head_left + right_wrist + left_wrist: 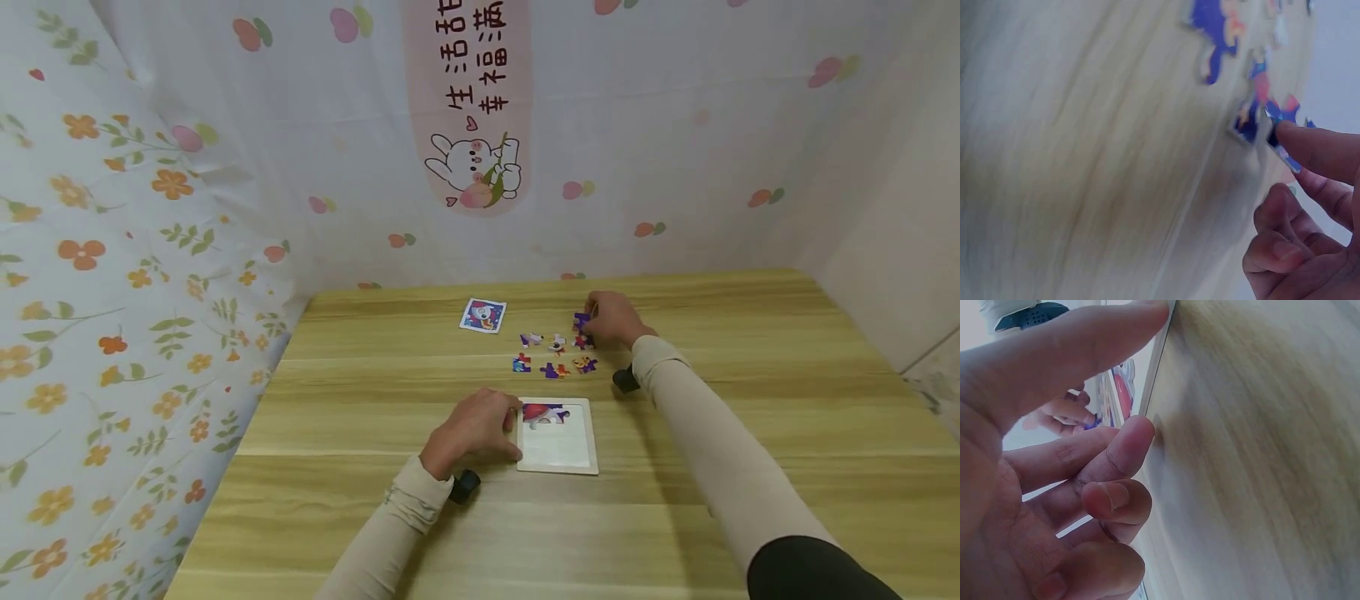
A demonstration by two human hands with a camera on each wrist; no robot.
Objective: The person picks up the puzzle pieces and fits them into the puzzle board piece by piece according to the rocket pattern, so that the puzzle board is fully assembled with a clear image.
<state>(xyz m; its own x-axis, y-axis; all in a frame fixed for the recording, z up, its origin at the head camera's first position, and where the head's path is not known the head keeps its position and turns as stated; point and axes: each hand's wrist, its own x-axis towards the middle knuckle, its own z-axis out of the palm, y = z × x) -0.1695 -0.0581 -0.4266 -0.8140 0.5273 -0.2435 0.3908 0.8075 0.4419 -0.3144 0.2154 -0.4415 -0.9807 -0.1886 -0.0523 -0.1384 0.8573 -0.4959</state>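
A white square puzzle tray lies on the table, with a joined strip of red, white and purple puzzle pieces in its upper left. Along the tray's left edge, my left hand rests its thumb and a fingertip; its other fingers are loosely bent in the left wrist view. Farther back, my right hand pinches a purple puzzle piece between thumb and finger. That piece is close to another dark purple piece on the table; whether they touch is unclear.
Several loose puzzle pieces lie behind the tray. A small picture card of the puzzle image sits at the back left of them. The wooden table ends at a printed cloth behind and at the left.
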